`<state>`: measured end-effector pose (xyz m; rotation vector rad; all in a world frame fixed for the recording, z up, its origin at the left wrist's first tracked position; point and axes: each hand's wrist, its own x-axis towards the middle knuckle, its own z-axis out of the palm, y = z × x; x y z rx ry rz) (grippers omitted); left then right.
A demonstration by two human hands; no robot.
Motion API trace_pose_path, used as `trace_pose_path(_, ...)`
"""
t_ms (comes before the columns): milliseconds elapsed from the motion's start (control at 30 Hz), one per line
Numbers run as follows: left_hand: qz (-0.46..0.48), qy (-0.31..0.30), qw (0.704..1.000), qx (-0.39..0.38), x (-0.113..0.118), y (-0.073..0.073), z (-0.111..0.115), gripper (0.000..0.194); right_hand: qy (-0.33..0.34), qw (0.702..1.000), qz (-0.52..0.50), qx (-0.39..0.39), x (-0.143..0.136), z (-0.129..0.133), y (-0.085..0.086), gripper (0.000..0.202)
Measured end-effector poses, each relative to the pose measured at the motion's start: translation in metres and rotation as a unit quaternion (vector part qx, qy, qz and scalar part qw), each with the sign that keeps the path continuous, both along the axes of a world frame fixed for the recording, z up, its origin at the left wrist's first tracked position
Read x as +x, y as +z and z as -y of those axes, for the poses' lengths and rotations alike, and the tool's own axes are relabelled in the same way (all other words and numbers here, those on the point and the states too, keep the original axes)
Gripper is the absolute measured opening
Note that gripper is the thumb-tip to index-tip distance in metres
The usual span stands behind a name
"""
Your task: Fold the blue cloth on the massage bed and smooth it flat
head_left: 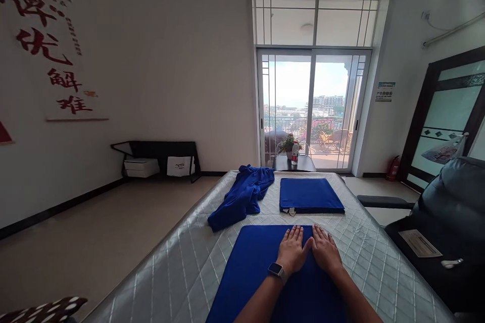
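A blue cloth (242, 267), folded into a flat panel, lies right before me on the quilted silver-grey cover (174, 262). My left hand (293, 250), with a watch (276, 270) on its wrist, rests flat on the cloth near its far edge, fingers stretched out. Beside it, my right hand (325, 250) also presses flat at the far right corner, and the two thumbs touch. Farther off lies a neatly folded blue cloth (311, 195) with a small white tag (291, 211). To its left is a crumpled blue cloth (246, 194).
A black armchair (450, 207) with a card (420, 243) and a small white item (452, 263) stands at the right. Behind the far edge is a small table (280, 163) bearing a bottle (294, 153) and a plant (288, 144). A black rack (159, 154) stands by the wall.
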<state>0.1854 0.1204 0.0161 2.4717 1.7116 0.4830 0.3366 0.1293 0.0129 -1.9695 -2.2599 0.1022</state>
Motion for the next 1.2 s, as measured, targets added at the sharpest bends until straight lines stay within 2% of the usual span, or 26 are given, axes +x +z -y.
trace_pose_path(100,-0.021,0.038,0.999,-0.005,-0.034,0.003,0.001,0.077,-0.005,1.000,-0.005,0.005,-0.001,0.000,0.000,0.063)
trace_pose_path(200,-0.040,0.074,0.996,-0.004,-0.079,0.004,0.001,0.078,-0.010,1.000,-0.006,0.010,-0.001,0.000,-0.002,0.063)
trace_pose_path(367,-0.058,0.134,0.989,0.001,-0.156,-0.005,0.000,0.076,-0.008,1.000,0.004,0.008,-0.002,0.000,-0.002,0.063)
trace_pose_path(467,-0.050,0.153,0.987,0.010,-0.181,-0.011,0.001,0.077,-0.009,1.000,0.008,0.003,-0.002,0.000,-0.001,0.063)
trace_pose_path(833,-0.032,0.162,0.986,0.021,-0.184,-0.011,0.003,0.085,-0.013,1.000,0.017,-0.009,-0.005,-0.004,-0.003,0.063)
trace_pose_path(1200,-0.019,0.170,0.985,0.018,-0.183,0.001,0.013,0.086,-0.009,0.999,0.047,-0.012,-0.011,0.004,0.007,0.062)
